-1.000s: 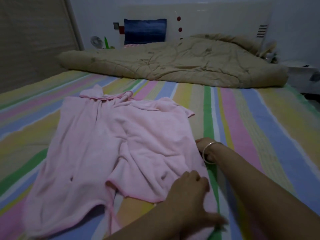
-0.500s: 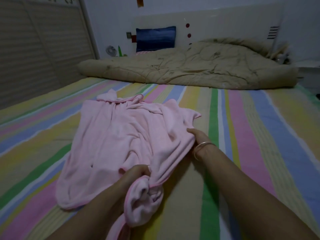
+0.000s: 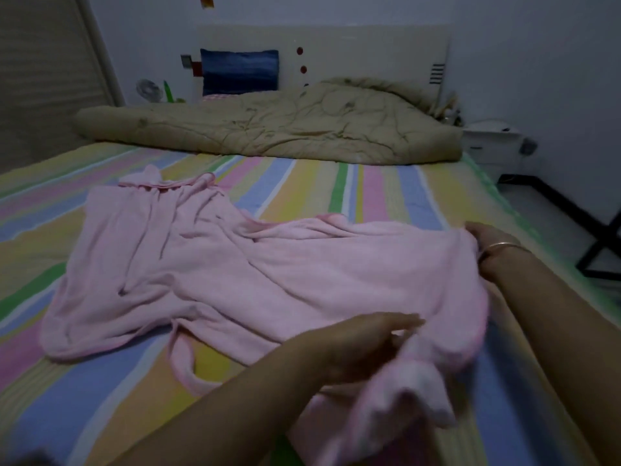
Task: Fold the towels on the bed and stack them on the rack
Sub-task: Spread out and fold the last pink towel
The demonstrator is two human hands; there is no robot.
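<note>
A pink towel (image 3: 215,274) lies crumpled across the striped bed sheet (image 3: 386,193), stretched from the left to the right. My left hand (image 3: 366,344) grips a bunched near corner of the towel, which hangs in a lump below the fingers. My right hand (image 3: 487,238), with a bangle on the wrist, holds the towel's far right edge against the bed. No rack is in sight that I can be sure of.
A tan quilt (image 3: 285,129) lies heaped across the head of the bed, with a blue pillow (image 3: 240,70) behind it. A white bedside cabinet (image 3: 494,146) stands at the right. A black frame (image 3: 598,250) stands on the floor beside the bed's right edge.
Both hands have moved right and pulled the towel's right half out across the bed. My left hand still grips the bunched corner; the view has shifted right.
</note>
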